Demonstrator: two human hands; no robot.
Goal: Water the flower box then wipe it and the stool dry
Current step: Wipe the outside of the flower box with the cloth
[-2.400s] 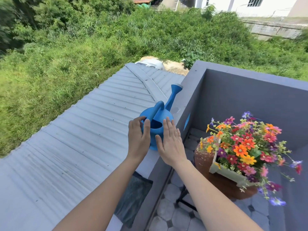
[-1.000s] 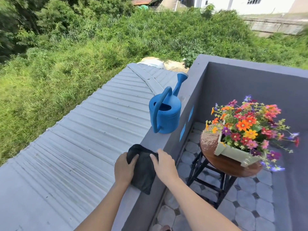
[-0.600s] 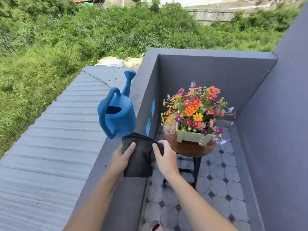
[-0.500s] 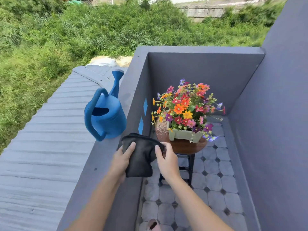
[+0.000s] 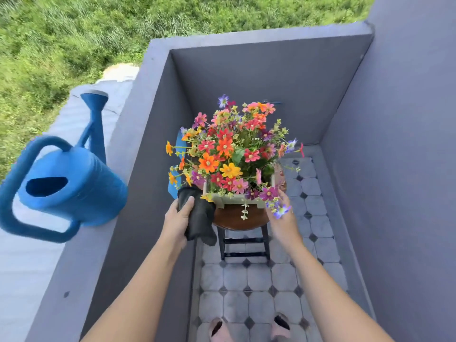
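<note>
Far left: a blue plastic watering can (image 5: 71, 191) with a looped handle and flared spout stands on the flat top of the grey ledge (image 5: 81, 250), beside the ridged metal roof (image 5: 22, 272). Centre: the left hand (image 5: 178, 219) grips a dark, limp cloth (image 5: 198, 217), bunched against the left near corner of the flower box (image 5: 238, 199). The box is pale and rectangular, filled with mixed orange, red and pink blooms, and rests on a round brown wooden stool (image 5: 240, 219) with dark legs. Right: the right hand (image 5: 283, 215), fingers loosely spread and holding nothing, reaches the box's right near corner; contact cannot be judged. Smooth grey walls close three sides; bare octagonal floor tiles (image 5: 259, 280) lie open on the near side.
</note>
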